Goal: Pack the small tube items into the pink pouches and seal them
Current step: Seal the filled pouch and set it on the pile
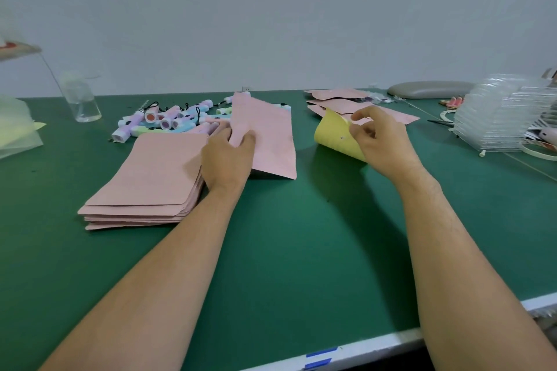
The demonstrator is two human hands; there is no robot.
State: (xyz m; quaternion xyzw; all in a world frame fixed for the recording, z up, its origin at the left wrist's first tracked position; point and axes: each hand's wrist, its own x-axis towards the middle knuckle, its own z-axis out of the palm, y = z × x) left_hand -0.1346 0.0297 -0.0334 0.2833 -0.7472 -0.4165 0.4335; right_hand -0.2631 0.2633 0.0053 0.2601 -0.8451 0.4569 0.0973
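Left hand (pixel 229 156): fingers curled, thumb on top, gripping one pink pouch (pixel 271 135) by a raised ridge along its left side. The pouch is tilted, its near corner down on the green bench (pixel 271 244) and its far end up over the pile of tubes. I cannot tell what is inside it.

Right hand (pixel 380 141): thumb and fingertips pinching the upper edge of a yellow sheet (pixel 336 136). The sheet curls up from the bench in a half roll, well to the right of the held pouch.

Stack of empty pink pouches (pixel 147 181): flat on the bench, just left of my left wrist, with the edges fanned a little at the near side.

Small tubes (pixel 168 121): a loose heap beyond the stack, with pastel bodies in pink, blue and green. Some have black loops, and a few round ends face me. The held pouch covers the right part of the heap.

More pink pouches (pixel 339 101) lie overlapping behind the yellow sheet, near the back edge.

Far right: a pile of clear plastic trays (pixel 497 117) and a grey pad (pixel 431 89) behind them. Far left: a clear bottle (pixel 82 101), upright.
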